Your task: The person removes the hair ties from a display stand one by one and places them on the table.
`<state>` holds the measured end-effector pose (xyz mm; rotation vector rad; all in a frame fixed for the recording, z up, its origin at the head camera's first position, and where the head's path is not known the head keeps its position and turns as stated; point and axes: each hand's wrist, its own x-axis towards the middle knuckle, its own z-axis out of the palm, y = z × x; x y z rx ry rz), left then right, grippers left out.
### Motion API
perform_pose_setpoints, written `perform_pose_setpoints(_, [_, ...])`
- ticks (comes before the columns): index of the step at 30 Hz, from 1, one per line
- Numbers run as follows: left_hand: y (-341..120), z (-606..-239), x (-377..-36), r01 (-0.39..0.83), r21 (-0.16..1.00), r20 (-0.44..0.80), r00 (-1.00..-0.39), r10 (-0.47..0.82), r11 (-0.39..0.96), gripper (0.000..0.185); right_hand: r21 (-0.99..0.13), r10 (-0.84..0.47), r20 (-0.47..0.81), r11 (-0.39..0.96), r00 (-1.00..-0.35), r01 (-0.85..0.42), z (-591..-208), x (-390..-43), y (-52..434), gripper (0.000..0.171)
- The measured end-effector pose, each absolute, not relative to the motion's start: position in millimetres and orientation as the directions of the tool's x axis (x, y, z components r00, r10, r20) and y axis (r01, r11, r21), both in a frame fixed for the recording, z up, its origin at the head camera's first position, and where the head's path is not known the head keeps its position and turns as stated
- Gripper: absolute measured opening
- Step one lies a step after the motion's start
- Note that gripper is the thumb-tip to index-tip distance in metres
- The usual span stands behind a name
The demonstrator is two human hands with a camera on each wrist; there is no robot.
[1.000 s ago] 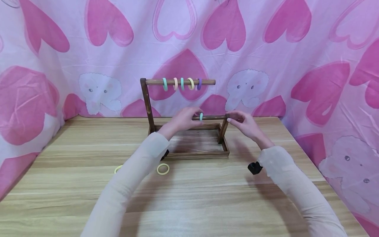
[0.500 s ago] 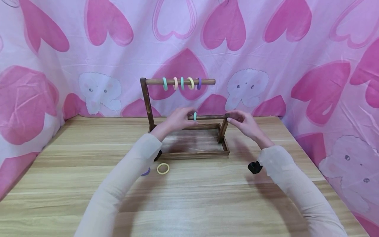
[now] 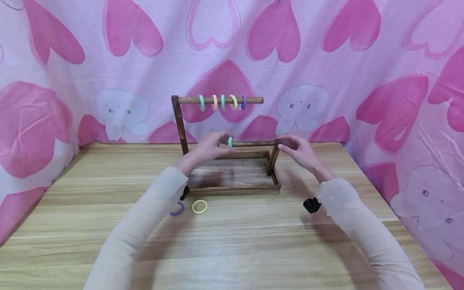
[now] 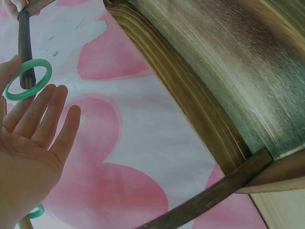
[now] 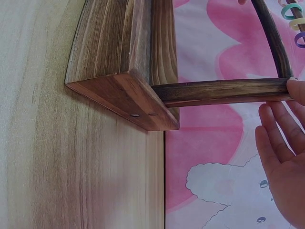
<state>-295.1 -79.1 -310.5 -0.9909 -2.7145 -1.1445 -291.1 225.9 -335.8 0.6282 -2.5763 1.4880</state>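
Note:
A dark wooden rack (image 3: 235,190) stands at the table's far middle. Its upper rod (image 3: 188,100) carries several coloured hair ties (image 3: 222,102). On the lower rod (image 3: 253,143) sits a green hair tie (image 3: 230,141), close to the rod's free left end. My left hand (image 3: 225,146) pinches this tie; in the left wrist view the tie (image 4: 27,79) rings the rod by my thumb, and the other fingers (image 4: 52,107) are spread. My right hand (image 3: 280,145) pinches the lower rod's right end at the post top (image 5: 219,91), its other fingers (image 5: 274,143) straight.
A yellow hair tie (image 3: 199,206) and a purple one (image 3: 177,209), half under my left sleeve, lie on the wooden table (image 3: 232,241) in front of the rack. A pink heart-print cloth (image 3: 326,80) closes off the back and both sides.
My left hand has slid the green hair tie leftward along the lower rod. The purple tie has come into view from under the forearm. The right hand has stayed put.

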Motion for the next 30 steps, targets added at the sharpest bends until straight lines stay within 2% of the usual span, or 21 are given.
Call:
perform_pose_setpoints(18, [-94,-319,-291,0.557,0.675,0.288,-0.803,0.522,0.484,0.036,-0.802,-0.311,0.276,0.447,-0.909,-0.396,-312,-268,213,0.033])
perform_pose_setpoints(23, [-99,-324,-290,0.573,0.65,0.295,-0.796,0.528,0.499,0.032,-0.803,-0.311,0.281,0.442,-0.908,-0.399,-312,-268,213,0.033])
perform_pose_setpoints(30, [-105,-332,-288,0.612,0.61,0.324,-0.772,0.547,0.503,0.038,-0.805,-0.298,0.292,0.437,-0.909,-0.402,-327,-283,221,0.035])
